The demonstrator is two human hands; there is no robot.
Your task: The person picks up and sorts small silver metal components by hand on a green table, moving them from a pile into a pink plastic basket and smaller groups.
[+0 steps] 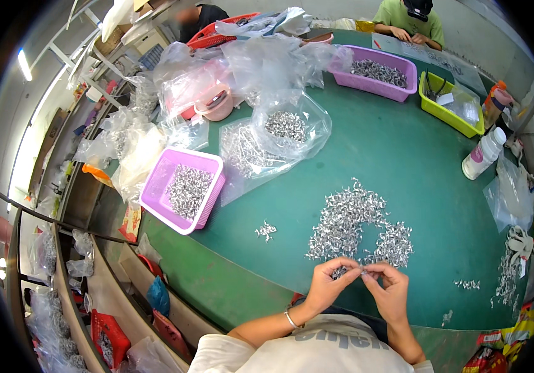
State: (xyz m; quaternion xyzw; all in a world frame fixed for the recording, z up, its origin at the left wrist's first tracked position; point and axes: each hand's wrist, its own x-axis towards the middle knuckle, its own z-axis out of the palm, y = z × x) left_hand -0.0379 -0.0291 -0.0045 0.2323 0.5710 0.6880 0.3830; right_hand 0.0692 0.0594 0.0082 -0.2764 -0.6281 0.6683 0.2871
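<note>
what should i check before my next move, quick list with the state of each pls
1. Both hands in view: ok, left hand and right hand meet at the table's near edge.
2. Piece secure between the fingers: cannot tell, too small.
3. Metal pieces close by: ok, the big pile lies just beyond the hands.
4. All loose pieces gathered: not ok, a small cluster lies apart, left of the pile.
5. White bottle away from the hands: ok, far right.
</note>
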